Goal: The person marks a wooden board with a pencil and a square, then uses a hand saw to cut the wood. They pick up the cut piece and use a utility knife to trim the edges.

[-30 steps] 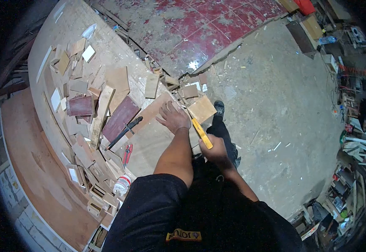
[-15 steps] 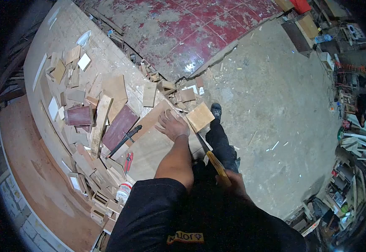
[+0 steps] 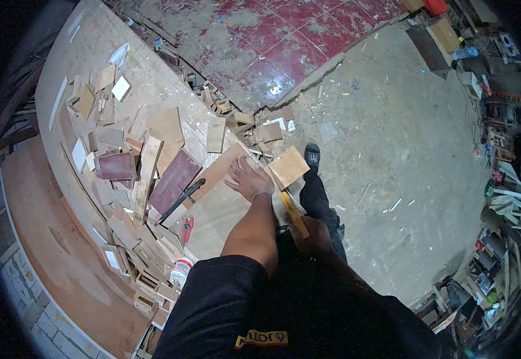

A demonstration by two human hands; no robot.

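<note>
My left hand lies flat with its fingers spread on a brown wooden board at the bench edge. In my right hand is the yellow handle of a handsaw. Its blade points away from me, mostly hidden beside the board's end. A light square piece of wood juts out past the bench edge, right at the saw. Left of my left hand rests a long dark tool with a black handle. Nearer to me are red-handled pliers.
Wood offcuts, among them a dark red board and a long narrow strip, litter the workbench. A white tub stands by my left sleeve. My shoe is on the concrete floor; clutter lines the right side.
My right hand has pushed the saw forward and to the left, bringing the yellow handle close to the wood. My left hand keeps its place on the board.
</note>
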